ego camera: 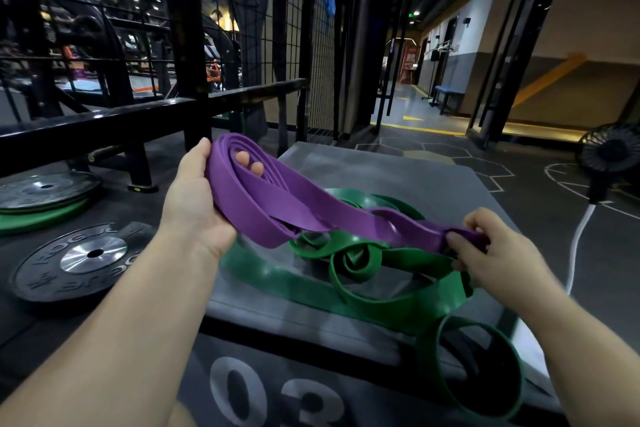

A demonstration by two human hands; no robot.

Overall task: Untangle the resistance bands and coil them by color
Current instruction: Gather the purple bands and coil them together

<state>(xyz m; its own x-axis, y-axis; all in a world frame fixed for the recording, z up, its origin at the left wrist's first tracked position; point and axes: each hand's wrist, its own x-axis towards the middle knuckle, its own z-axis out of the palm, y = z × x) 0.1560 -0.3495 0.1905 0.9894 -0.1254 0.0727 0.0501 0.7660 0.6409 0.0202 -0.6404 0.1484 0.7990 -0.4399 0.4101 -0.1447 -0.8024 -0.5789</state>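
Head view: left hand (pixel 194 198) grips the gathered loops of the purple band (pixel 277 204) while right hand (pixel 485 250) pinches its free end, stretched above the box (pixel 398 166), probably to coil it. Green bands (pixel 381 288) lie tangled near the box's right edge.

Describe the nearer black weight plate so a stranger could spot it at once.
The grey box marked 03 holds green bands. On the floor to its left, the black plate nearer the camera lies alone and bears lettering; the farther plate rests on a green plate.
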